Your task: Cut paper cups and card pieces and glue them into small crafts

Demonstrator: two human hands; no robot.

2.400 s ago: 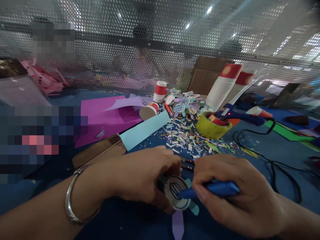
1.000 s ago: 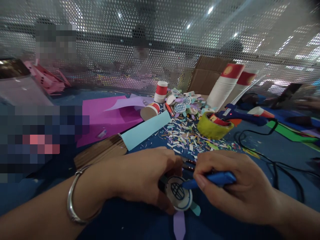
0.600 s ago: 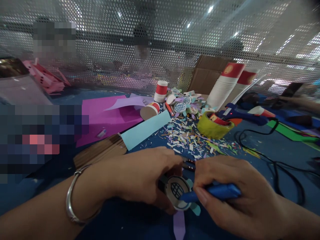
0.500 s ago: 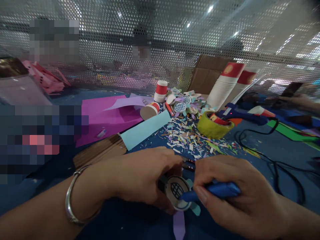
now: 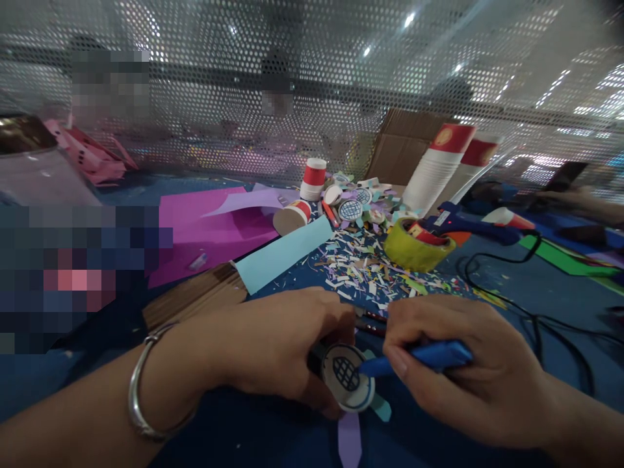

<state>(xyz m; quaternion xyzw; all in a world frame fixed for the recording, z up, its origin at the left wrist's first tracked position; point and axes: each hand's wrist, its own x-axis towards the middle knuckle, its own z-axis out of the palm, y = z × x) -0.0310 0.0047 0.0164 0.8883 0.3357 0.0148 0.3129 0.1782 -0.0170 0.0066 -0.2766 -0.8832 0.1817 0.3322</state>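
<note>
Pinching a small white disc point(image 5: 361, 395) by its far side and left edge, left hand point(image 5: 292, 351) narrowed around it, low in the middle of the view. Right hand point(image 5: 458, 383) curled about a blue pen point(image 5: 441, 355), its tip at the right edge of a dark grid drawn on the disc; whether tip meets surface, cannot tell. Likeliest trouble, in my judgement: a slipped stroke, should the disc turn in that one-sided pinch. Fresh ink could smear under a thumb. Purple tab point(image 5: 350, 439) and light-blue tab point(image 5: 381, 408) jut from the disc, probably paper, so a knock from the pen hand might bend them. Dark-handled tool point(image 5: 373, 322) lies just beyond both hands, partly hidden; a possible snag. Glue gun point(image 5: 472, 224) resting on a yellow tape roll point(image 5: 419, 257), red light showing; a tug on its black cord point(image 5: 536, 318) could pull it off. Surface: dark blue table point(image 5: 575, 286), strewn with paper scraps point(image 5: 361, 260), a pile of similar discs point(image 5: 351, 209) behind. Tall stacked cups point(image 5: 436, 175) lean to the right. Room: perforated metal screen point(image 5: 195, 97) at the back, blurred figures beyond, bright lights overhead.
</note>
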